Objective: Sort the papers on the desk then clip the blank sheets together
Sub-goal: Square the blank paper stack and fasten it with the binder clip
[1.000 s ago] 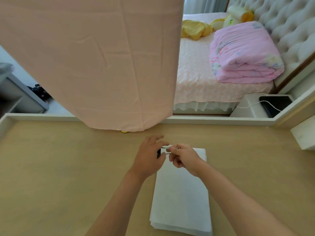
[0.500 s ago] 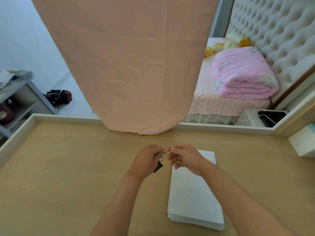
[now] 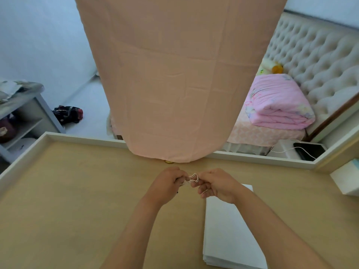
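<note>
A stack of blank white sheets (image 3: 225,233) lies on the wooden desk (image 3: 68,200), right of centre, under my right forearm. Both hands are raised just above the desk, left of the stack's far end. My left hand (image 3: 167,184) grips the black body of a binder clip (image 3: 191,179), which is mostly hidden in its fingers. The clip's silver wire handles stick out to the right. My right hand (image 3: 215,184) pinches those wire handles at their tip. The clip is not touching the sheets.
A pink cloth (image 3: 174,80) hangs down over the desk's far edge. A white box (image 3: 347,179) stands at the desk's right edge. Beyond the desk are a bed with a folded pink quilt (image 3: 277,103), and a grey shelf (image 3: 21,115) at the left.
The view has swung left and up. Both hands kept the binder clip; its black body has slipped deeper into the left hand and the wire handles now point right.
</note>
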Demonstrator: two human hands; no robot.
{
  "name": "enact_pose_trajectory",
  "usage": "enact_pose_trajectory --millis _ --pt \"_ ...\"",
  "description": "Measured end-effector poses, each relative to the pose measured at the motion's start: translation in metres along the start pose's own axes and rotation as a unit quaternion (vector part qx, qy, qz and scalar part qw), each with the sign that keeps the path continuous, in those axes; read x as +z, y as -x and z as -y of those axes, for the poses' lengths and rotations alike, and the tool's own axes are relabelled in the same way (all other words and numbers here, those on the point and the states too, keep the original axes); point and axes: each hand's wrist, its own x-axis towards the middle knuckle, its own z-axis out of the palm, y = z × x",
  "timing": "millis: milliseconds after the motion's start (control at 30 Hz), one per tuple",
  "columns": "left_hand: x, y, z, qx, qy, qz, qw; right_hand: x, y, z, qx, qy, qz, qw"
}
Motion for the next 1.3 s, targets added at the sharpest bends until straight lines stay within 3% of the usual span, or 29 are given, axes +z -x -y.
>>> enact_pose_trajectory --millis 133,267,367,433,533,667,767,833,867,967,1067,1167,1300 --pt "-0.006 0.000 -0.003 0.023 -0.011 -0.006 1.000 0.011 -0.002 -0.001 0.008 0.027 -0.047 0.998" --pt "-0.004 0.004 -0.008 -0.020 0.105 -0.048 0.993 0.016 -0.001 -0.005 -0.011 0.001 -0.037 0.999" --pt "-0.005 0.004 -0.012 -0.026 0.242 -0.060 0.968 0.014 -0.003 -0.007 -0.004 -0.034 -0.071 0.997" --pt "-0.004 0.003 -0.017 -0.005 0.243 -0.054 0.968 0.015 -0.003 -0.008 -0.009 -0.028 -0.097 0.995" --pt "0.002 -0.001 -0.020 0.015 0.153 -0.154 0.976 0.018 -0.002 -0.007 -0.030 -0.019 -0.117 0.993" --pt "-0.002 -0.011 -0.021 -0.016 0.150 -0.253 0.956 0.010 -0.002 -0.005 -0.049 -0.065 -0.140 0.987" --pt "0.000 -0.019 -0.022 -0.139 0.300 -0.294 0.897 0.001 -0.002 -0.007 -0.066 -0.113 -0.138 0.982" --pt "0.003 -0.024 -0.013 -0.194 0.361 -0.278 0.869 -0.005 -0.001 -0.009 -0.072 -0.127 -0.140 0.979" --pt "0.004 -0.023 -0.006 -0.183 0.330 -0.265 0.888 -0.009 -0.001 -0.010 -0.070 -0.127 -0.141 0.979" --pt "0.006 -0.021 0.005 -0.042 0.097 -0.230 0.968 -0.015 -0.003 -0.017 -0.057 -0.139 -0.134 0.980" --pt "0.011 -0.025 -0.002 0.030 -0.056 -0.182 0.981 -0.018 -0.006 -0.019 -0.050 -0.175 -0.117 0.976" --pt "0.011 -0.028 -0.010 -0.037 0.087 -0.116 0.989 -0.023 -0.009 -0.018 -0.031 -0.231 -0.076 0.969" --pt "0.018 -0.028 -0.041 -0.053 0.286 -0.071 0.954 -0.015 -0.014 -0.022 0.028 -0.306 0.015 0.951"
